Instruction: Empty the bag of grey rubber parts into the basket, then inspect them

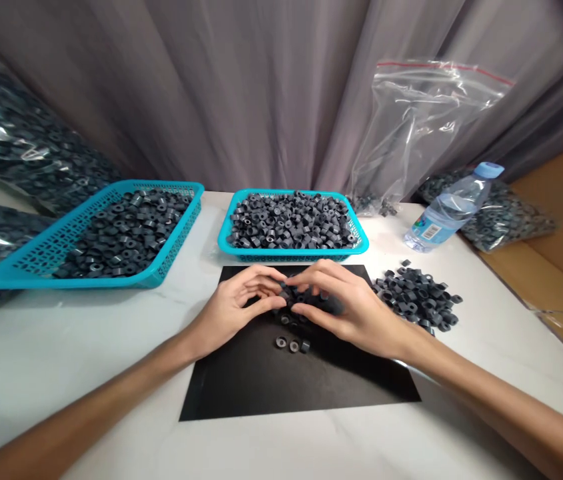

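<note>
Hands meet over the black mat [271, 380]: your left hand [234, 307] and right hand [348, 303] pinch together on a cluster of grey rings [291, 293]. 3 loose rings [292, 345] lie just below them; 2 turquoise baskets [36, 257] sit behind on the worktop [86, 360].

Left hand: I'm seeing my left hand [234, 303] pinching small grey rings [288, 293] over the black mat [261, 380].
Right hand: my right hand [346, 307] is meeting it, fingertips touching the same cluster.
Mat: three loose rings [292, 345] are lying just below.
Right side: a ring pile [418, 297] is sitting near a water bottle [448, 210].
Behind: two teal baskets [36, 257] are holding more rings.
</note>
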Available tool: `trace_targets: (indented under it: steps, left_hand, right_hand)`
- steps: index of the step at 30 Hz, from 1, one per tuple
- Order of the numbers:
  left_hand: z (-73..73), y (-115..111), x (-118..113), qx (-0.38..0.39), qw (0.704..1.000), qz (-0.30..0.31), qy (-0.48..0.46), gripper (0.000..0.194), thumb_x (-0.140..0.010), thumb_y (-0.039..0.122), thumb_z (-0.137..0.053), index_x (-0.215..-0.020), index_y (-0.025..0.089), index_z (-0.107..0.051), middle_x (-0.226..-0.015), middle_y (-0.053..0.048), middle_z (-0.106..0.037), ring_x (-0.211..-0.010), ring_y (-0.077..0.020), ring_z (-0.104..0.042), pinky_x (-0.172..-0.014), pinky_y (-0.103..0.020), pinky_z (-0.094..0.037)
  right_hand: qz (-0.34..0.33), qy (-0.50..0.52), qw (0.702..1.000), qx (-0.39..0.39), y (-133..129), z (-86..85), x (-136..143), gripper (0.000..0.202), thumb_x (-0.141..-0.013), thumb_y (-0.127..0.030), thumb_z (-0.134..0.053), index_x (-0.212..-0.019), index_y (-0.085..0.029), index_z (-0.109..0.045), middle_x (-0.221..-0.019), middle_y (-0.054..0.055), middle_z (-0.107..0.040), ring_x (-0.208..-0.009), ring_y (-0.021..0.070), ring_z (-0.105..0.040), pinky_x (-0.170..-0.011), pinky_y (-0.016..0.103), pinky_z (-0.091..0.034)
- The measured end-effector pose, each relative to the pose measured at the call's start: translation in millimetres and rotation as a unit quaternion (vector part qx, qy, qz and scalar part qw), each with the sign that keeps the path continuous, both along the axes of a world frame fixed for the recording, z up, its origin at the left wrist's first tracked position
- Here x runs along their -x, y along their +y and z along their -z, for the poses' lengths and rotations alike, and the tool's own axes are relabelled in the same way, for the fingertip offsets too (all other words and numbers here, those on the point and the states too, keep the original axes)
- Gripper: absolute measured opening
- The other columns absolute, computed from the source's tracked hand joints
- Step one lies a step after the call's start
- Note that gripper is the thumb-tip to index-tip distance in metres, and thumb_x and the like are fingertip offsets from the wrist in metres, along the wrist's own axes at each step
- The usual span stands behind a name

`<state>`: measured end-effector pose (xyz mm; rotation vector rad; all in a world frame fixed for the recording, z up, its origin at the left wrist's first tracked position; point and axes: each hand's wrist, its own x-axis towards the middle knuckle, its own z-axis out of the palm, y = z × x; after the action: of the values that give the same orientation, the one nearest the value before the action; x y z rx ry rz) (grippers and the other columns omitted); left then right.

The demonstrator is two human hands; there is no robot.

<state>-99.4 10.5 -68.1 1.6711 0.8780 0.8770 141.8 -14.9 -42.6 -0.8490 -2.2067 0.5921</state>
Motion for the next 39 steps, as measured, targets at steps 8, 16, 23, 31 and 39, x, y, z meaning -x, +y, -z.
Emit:
trace_targets:
  steps: [8, 16, 23, 31, 39]
  left_hand:
    - [0.6, 0, 0, 0.022, 0.999, 0.011, -0.021, 0.025, -0.086, 0.028, -0.078, -0.107, 0.021, -0.066, -0.100, 0.000, -0.072, -0.092, -0.0131, -0.070, -0.089, -0.025, -0.055]
    - [-3.3, 7, 0, 0.021, 0.997, -0.069, -0.007, 0.021, -0.091, 0.037, -0.072, -0.104, 0.020, -0.070, -0.095, -0.001, -0.072, -0.073, -0.0097, -0.066, -0.060, -0.019, -0.047]
    - [-2.0, 8, 2, 0.026, 0.999, -0.039, 0.010, 0.023, -0.096, 0.037, -0.065, -0.112, 0.020, -0.069, -0.103, -0.006, -0.075, -0.074, -0.0111, -0.065, -0.059, -0.021, -0.044]
    - [-3.6, 8, 0, 0.032, 0.999, -0.031, -0.002, 0.022, -0.095, 0.037, -0.066, -0.106, 0.018, -0.069, -0.099, -0.006, -0.075, -0.072, -0.0120, -0.065, -0.058, -0.022, -0.043]
    - [-0.5, 9, 2, 0.018, 0.999, -0.028, 0.025, 0.025, -0.097, 0.038, -0.064, -0.114, 0.023, -0.075, -0.094, -0.003, -0.073, -0.074, -0.0117, -0.060, -0.064, -0.022, -0.046]
  right_hand:
    - [-0.049, 0.008, 0.998, 0.040, 26, 7.1, 4, 0.016, -0.098, -0.029, -0.066, -0.111, -0.021, -0.070, -0.098, 0.003, -0.068, -0.088, 0.0165, -0.063, -0.081, 0.032, -0.053]
    - [0.031, -0.016, 0.992, 0.124, 38, -7.2, -32, 0.011, -0.096, -0.021, -0.064, -0.106, -0.019, -0.068, -0.099, 0.003, -0.072, -0.077, 0.0140, -0.064, -0.071, 0.028, -0.053]
    - [0.071, -0.148, 0.980, 0.117, 37, -5.2, -38, 0.005, -0.093, -0.017, -0.067, -0.098, -0.018, -0.068, -0.079, -0.001, -0.068, -0.067, 0.0126, -0.060, -0.062, 0.025, -0.044]
    - [0.078, -0.210, 0.972, 0.070, 37, 6.1, -35, 0.011, -0.097, -0.026, -0.066, -0.103, -0.023, -0.075, -0.103, 0.003, -0.076, -0.093, 0.0205, -0.069, -0.080, 0.033, -0.049]
    - [0.091, -0.248, 0.964, 0.034, 33, 7.5, -33, 0.019, -0.102, -0.024, -0.058, -0.112, -0.022, -0.074, -0.111, 0.007, -0.075, -0.102, 0.0243, -0.070, -0.087, 0.037, -0.052]
